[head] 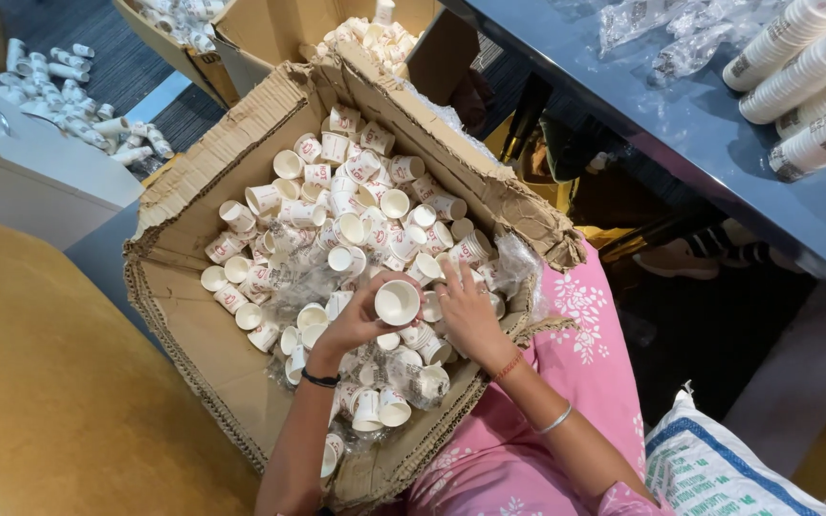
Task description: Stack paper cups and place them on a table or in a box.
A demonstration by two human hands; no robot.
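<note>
Fingers of the left hand [351, 325] were curled around a small white paper cup with a red print [397, 302], its open mouth turned up toward the viewer, thumb and fingertips closed on its rim and wall. The cup was held just above the heap inside a large, torn brown cardboard box [198, 334] resting against the person's lap. The right hand [466, 311] lay flat, fingers spread and pressing down among the loose cups [336, 205]; whether it gripped one of them could not be told from where I stood, since the palm hid what was beneath.

The box had ragged, corrugated edges and creased flaps. The cups were thin-walled, tapered and matte, tumbled in every direction, some nested, with crinkled clear plastic wrap [303, 287] glinting among them. A black band circled the left wrist, a red thread and a silver bangle [556, 418] the right forearm. Pink floral cloth [585, 344] covered the knees. On the glossy blue table [681, 134] to the right lay long stacked sleeves of cups [815, 67].
</note>
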